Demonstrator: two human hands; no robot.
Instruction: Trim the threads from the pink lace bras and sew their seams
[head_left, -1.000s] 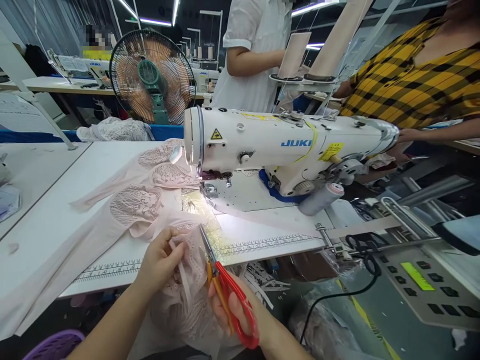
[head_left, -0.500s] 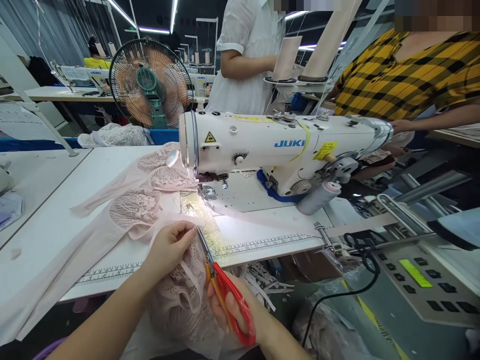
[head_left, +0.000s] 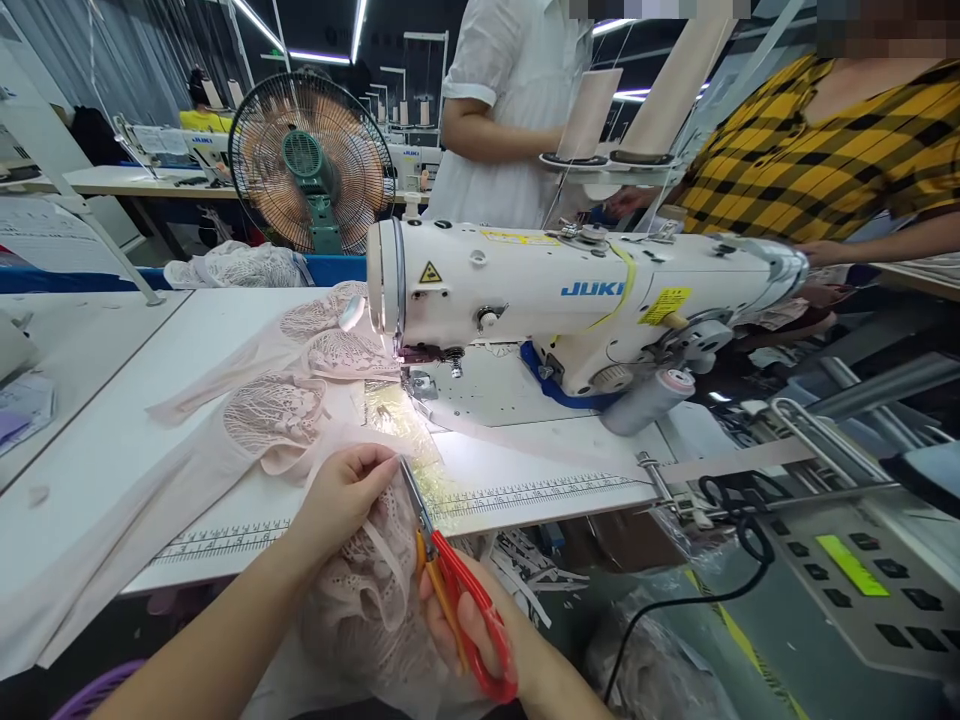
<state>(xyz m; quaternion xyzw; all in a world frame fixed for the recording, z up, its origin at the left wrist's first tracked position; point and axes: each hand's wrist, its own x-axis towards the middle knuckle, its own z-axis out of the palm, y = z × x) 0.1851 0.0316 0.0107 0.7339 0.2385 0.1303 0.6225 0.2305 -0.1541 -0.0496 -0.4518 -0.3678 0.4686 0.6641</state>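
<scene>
My left hand [head_left: 349,495] pinches the edge of a pale pink lace garment [head_left: 274,412] at the table's front edge. In my right hand [head_left: 469,610] are scissors [head_left: 454,570] with red and orange handles, my fingers in the loops. Their blades look nearly closed and point up at the fabric by my left fingertips. Part of the lace cloth hangs below the table between my hands. The rest spreads left over the tabletop, with one part under the needle area of a white sewing machine [head_left: 487,280].
A pink fabric band [head_left: 735,460] runs through a metal guide at right, near a control panel [head_left: 855,580]. Thread cones [head_left: 592,115] stand behind the machine. A fan [head_left: 311,165] is at back left. Two people [head_left: 832,150] stand beyond the machine. A printed ruler [head_left: 555,490] lines the table edge.
The camera view has shifted slightly, moving the background a little to the right. My hands, the scissors and the cloth keep almost the same positions relative to each other.
</scene>
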